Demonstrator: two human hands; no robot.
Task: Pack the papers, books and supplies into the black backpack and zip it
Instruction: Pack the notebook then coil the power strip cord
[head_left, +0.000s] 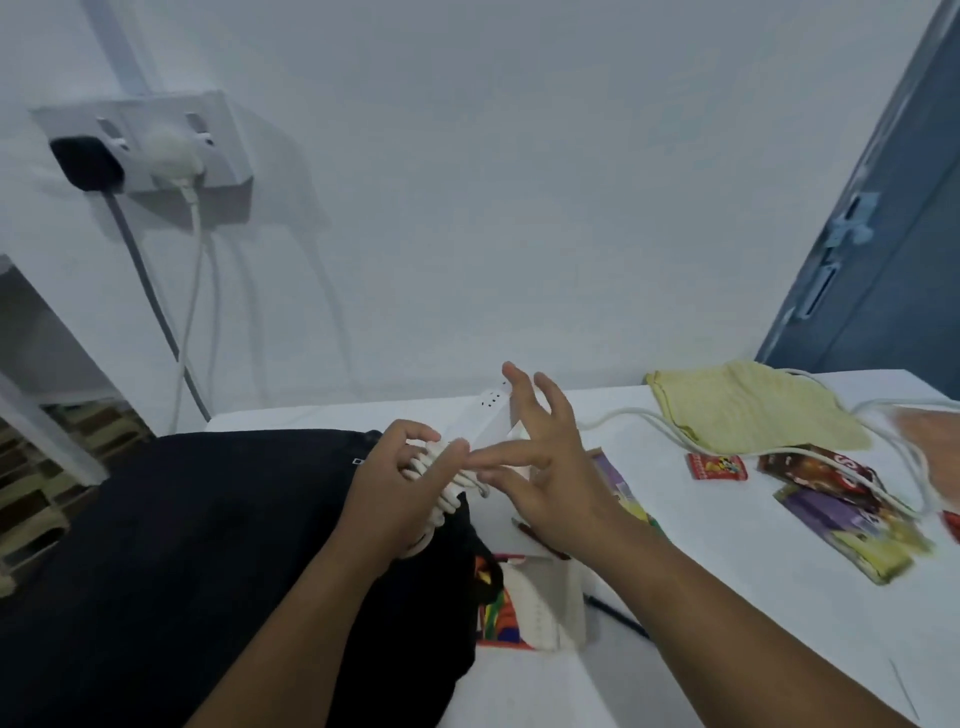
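Two hands work just above the right edge of the black backpack (208, 545), which lies on the white desk (675, 597). The left hand (400, 483) grips a coiled white cable (441, 499); its fingers (415, 434) are curled round the loops, and the bundle hangs with its long axis running downward over the backpack edge. The right hand (540, 467) hovers just right of the coil, fingers spread and straight, holding nothing; its forefinger points left and touches or nearly touches the left thumb. A white power strip (491, 415) stands behind both hands. The left hand is therefore the nearer hand to the backpack, and the coil lies directly above the bag's rim; the opening itself cannot be made out against the dark fabric. Further supplies remain right of the backpack: a coloured book (498, 603) against its edge, a yellow cloth pouch (748, 410), and several booklets (852, 525) well apart. Judgement: packing is partial, zipping not yet begun.
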